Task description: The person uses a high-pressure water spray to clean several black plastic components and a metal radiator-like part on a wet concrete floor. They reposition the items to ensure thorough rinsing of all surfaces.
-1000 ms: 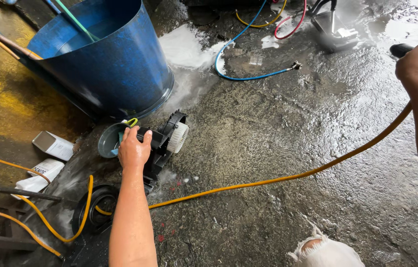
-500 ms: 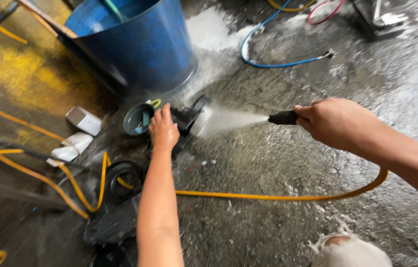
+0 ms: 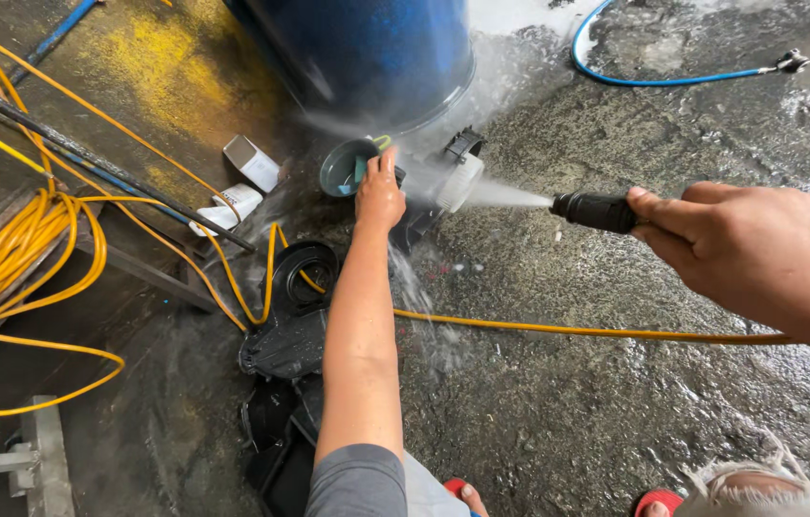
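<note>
Since the earlier frame the right hand (image 3: 750, 254), clamped on the black nozzle (image 3: 596, 211), has come closer; the white-capped part (image 3: 458, 180) lies leftward, under the clamped left hand (image 3: 378, 196).

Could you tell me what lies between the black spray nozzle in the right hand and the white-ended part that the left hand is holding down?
Only a water jet crosses from nozzle to part above wet concrete, in the head view.

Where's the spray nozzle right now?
Head view, right of centre: the black spray nozzle is in the right hand, aimed left at the white-capped part beside the left hand.
</note>
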